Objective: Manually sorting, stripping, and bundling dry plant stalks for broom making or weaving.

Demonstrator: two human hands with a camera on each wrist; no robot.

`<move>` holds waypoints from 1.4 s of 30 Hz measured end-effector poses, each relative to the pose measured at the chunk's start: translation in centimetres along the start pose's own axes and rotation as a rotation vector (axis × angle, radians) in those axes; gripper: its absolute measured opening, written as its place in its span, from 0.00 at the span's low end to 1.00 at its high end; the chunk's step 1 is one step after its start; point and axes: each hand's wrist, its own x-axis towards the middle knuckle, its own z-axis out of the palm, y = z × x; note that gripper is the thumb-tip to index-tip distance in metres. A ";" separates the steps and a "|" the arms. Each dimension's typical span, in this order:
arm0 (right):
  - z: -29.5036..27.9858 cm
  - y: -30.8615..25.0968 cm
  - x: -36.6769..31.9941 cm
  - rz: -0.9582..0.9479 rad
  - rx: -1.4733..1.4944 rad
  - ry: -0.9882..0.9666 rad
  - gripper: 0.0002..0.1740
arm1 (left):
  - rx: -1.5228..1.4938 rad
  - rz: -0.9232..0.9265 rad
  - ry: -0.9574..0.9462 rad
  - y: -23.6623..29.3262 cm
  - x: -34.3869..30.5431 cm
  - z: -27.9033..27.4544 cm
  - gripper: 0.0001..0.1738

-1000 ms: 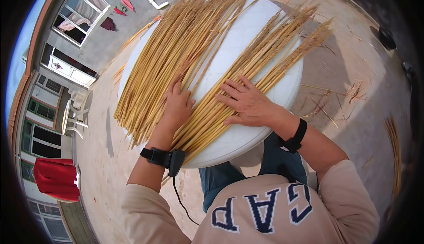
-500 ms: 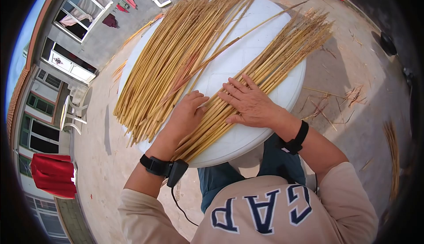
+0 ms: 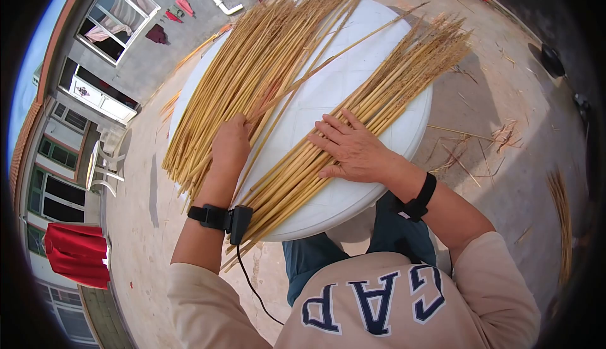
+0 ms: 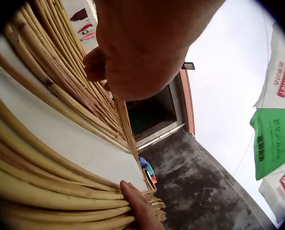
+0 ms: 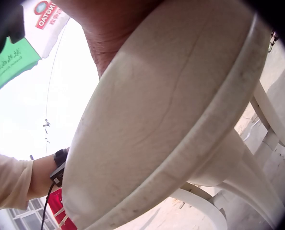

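Stalks [image 3: 240, 84], dry-looking, in two groups on a round white tabletop [image 3: 341, 84]: a wide layer from the left of the frame up to the top, and a narrower bundle [image 3: 404, 84] slanting from lower centre towards the upper right. Likely very light one by one, stiff along the bare lower length, and apt to crack if bent sharply. Smooth-looking, so perhaps prone to roll and slide over one another. Best taken by the firm bare stems, around the middle or nearer the thick ends; better not by the feathery heads, probably crumbly and quick to shed.

Straw-yellow for the most part, browner towards the plumed tips, with a reddish streak at the right edge of the wide layer and dark joints visible in the left wrist view. One loose stalk [image 3: 331, 60] aslant across the white middle.

Right grip [image 3: 356, 150] laid flat across the narrower bundle, fingers extended, resting on rather than clasping it. Left grip [image 3: 230, 144] curled down at the right edge of the wide layer, by the lower part of the loose stalk; fingertips hidden, so cannot tell about a pinch.
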 end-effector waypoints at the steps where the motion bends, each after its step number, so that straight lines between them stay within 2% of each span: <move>1: 0.0 0.0 0.0 0.003 -0.009 -0.006 0.41 | -0.015 -0.064 -0.005 0.7 0.0 -1.4 0.06; 3: 0.1 0.0 0.1 0.001 -0.011 -0.010 0.41 | -0.023 -0.132 -0.012 1.9 -0.4 -3.8 0.07; 6: 0.0 0.0 0.1 0.004 0.000 -0.007 0.43 | -0.597 -0.306 -0.220 2.6 -2.0 -4.8 0.07; 7: 0.0 -0.1 0.1 0.025 0.006 -0.003 0.44 | -0.595 -0.307 -0.220 2.8 -3.0 -4.3 0.07; 9: -0.3 -0.2 0.0 0.045 0.012 0.001 0.45 | -0.581 -0.264 -0.392 3.3 -4.7 -3.3 0.07; 10: -0.7 -0.3 0.0 0.060 0.042 -0.011 0.45 | -0.581 -0.267 -0.391 3.9 -5.3 -3.2 0.07; 12: -0.8 -0.3 0.0 0.073 0.068 -0.028 0.46 | -0.434 -0.103 -0.333 5.0 -6.0 -3.0 0.07; 13: -0.7 -0.2 0.0 0.063 0.114 0.049 0.45 | -0.438 -0.103 -0.331 5.3 -6.3 -2.7 0.07; 14: -0.5 -0.2 -0.1 0.053 0.158 0.126 0.44 | -0.375 0.007 -0.270 5.6 -6.5 -2.5 0.07; 15: -0.3 -0.1 -0.1 0.052 0.154 0.123 0.44 | -0.311 0.115 -0.207 5.7 -6.6 -2.4 0.08; 18: 0.0 -0.1 0.0 -0.006 -0.012 0.118 0.42 | -0.341 0.149 -0.243 6.0 -6.4 -3.1 0.09; 19: 0.0 -0.1 0.0 0.002 -0.022 0.133 0.41 | -0.341 0.146 -0.243 5.8 -6.1 -3.1 0.09; 21: 0.0 -0.2 0.1 0.008 -0.028 0.146 0.41 | -0.655 -0.046 -0.309 4.5 -4.9 -3.0 0.09; 22: -0.1 -0.2 0.2 0.034 -0.030 0.077 0.41 | -0.654 -0.049 -0.310 3.8 -4.2 -2.9 0.09; 24: -0.1 -0.3 0.2 0.058 -0.033 0.010 0.42 | -0.315 -0.149 -0.262 2.2 -3.0 -2.1 0.10; 25: 0.0 -0.2 0.2 0.048 -0.041 0.017 0.42 | -0.315 -0.150 -0.260 1.4 -2.9 -1.3 0.10; 27: 0.0 -0.2 0.2 0.038 -0.053 0.023 0.41 | -0.068 -0.085 -0.237 0.4 -2.8 0.3 0.11; 31: 0.0 -0.1 0.1 0.038 -0.015 0.048 0.41 | -0.065 -0.137 -0.324 0.5 -2.7 1.1 0.11; 34: -0.2 -0.2 0.1 0.040 -0.021 0.040 0.41 | -0.145 -0.119 -0.434 1.7 -3.1 -0.8 0.10; 36: -0.1 -0.2 0.2 0.037 -0.026 0.029 0.41 | -0.346 -0.097 -0.540 1.5 -3.2 -1.6 0.10; 37: -0.1 -0.2 0.2 0.039 -0.024 0.036 0.41 | -0.343 -0.102 -0.541 1.1 -3.1 -1.6 0.10; 40: 0.1 -0.1 0.1 0.038 -0.020 0.043 0.40 | -0.283 -0.238 -0.226 -0.5 -2.1 -1.0 0.10; 42: 0.1 -0.1 0.1 0.037 -0.023 0.044 0.40 | -0.197 -0.220 -0.215 -1.6 -2.1 -0.2 0.10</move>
